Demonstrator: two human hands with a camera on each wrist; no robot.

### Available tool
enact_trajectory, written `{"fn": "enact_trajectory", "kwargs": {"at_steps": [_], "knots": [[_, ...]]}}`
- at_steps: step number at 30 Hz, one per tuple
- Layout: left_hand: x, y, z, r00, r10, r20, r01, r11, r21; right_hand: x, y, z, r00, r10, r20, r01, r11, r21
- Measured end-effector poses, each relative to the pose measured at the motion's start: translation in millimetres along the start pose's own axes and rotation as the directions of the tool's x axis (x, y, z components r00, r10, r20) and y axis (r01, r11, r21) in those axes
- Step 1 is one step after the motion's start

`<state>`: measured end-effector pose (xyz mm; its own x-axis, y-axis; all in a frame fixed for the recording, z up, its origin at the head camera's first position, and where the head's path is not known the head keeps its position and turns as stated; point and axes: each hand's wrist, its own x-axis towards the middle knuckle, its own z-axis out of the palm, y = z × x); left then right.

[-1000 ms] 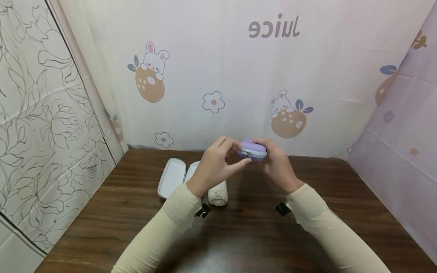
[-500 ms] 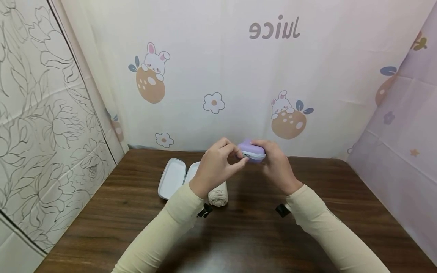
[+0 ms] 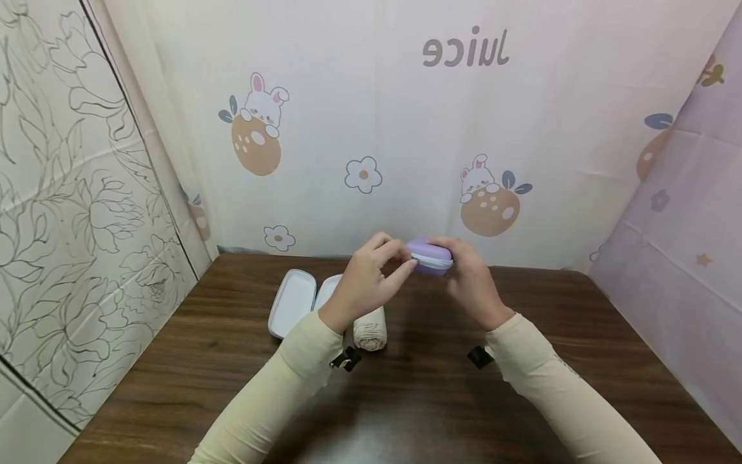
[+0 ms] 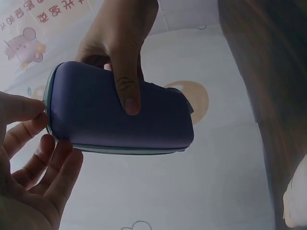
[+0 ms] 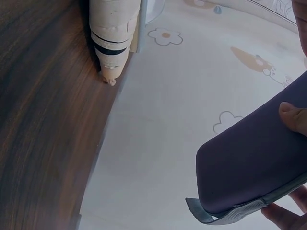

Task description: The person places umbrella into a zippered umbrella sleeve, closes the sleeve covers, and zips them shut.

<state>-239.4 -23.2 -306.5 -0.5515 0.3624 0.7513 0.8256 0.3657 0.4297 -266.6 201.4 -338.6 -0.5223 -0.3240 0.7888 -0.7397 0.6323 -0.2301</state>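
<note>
A purple hard-shell zip case [image 3: 430, 247] with a pale zipper band is held up above the back of the table. My right hand [image 3: 471, 280] grips its right end, the thumb [image 4: 126, 91] lying across the broad face. My left hand [image 3: 369, 277] pinches the zipper edge at the opposite end with thumb and fingers, which hide the zipper pull. In the left wrist view the left fingertips [image 4: 33, 110] sit right at that corner. A grey fabric strap [image 5: 235, 213] hangs at the end by the right hand. The case looks closed along the visible sides.
Left of the hands, an open white-lined case [image 3: 292, 303] lies on the dark wooden table [image 3: 417, 399], partly behind the left forearm. Beside it is a rolled beige cloth bundle [image 3: 370, 331]. A printed curtain [image 3: 371, 116] hangs right behind the table's back edge.
The zipper pull, visible near the front earlier, has slid left to the case's end and is now covered by the left fingers. The right hand stays almost still, with the case tilting slightly.
</note>
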Motion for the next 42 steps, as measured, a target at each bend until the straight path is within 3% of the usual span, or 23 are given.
{"fn": "enact_trajectory", "kwargs": {"at_steps": [9, 19, 34, 39, 42], "knots": [[-2.3, -3.5, -1.9, 0.994, -0.108, 0.031, 0.112, 0.979, -0.171, 0.8, 4.3, -0.5, 1.000, -0.016, -0.014, 0.016, 1.000, 0.005], [-1.8, -4.9, -4.0, 0.981, -0.183, 0.072, 0.192, 0.968, -0.159, 0.8, 3.6, -2.1, 1.000, -0.006, -0.016, 0.006, 1.000, 0.021], [-4.5, -0.4, 0.4, 0.981, -0.191, 0.044, 0.194, 0.979, -0.065, 0.0, 3.8, -2.6, 0.999, -0.022, -0.024, 0.022, 1.000, 0.012], [-3.9, 0.5, -2.1, 0.978, -0.206, 0.038, 0.209, 0.974, -0.092, 1.0, 2.9, -2.2, 0.999, -0.032, -0.030, 0.033, 0.999, 0.018], [-4.8, -0.5, -4.3, 0.968, -0.248, 0.048, 0.252, 0.957, -0.143, 1.5, 2.2, -2.1, 0.999, -0.040, -0.028, 0.041, 0.999, 0.025]]}}
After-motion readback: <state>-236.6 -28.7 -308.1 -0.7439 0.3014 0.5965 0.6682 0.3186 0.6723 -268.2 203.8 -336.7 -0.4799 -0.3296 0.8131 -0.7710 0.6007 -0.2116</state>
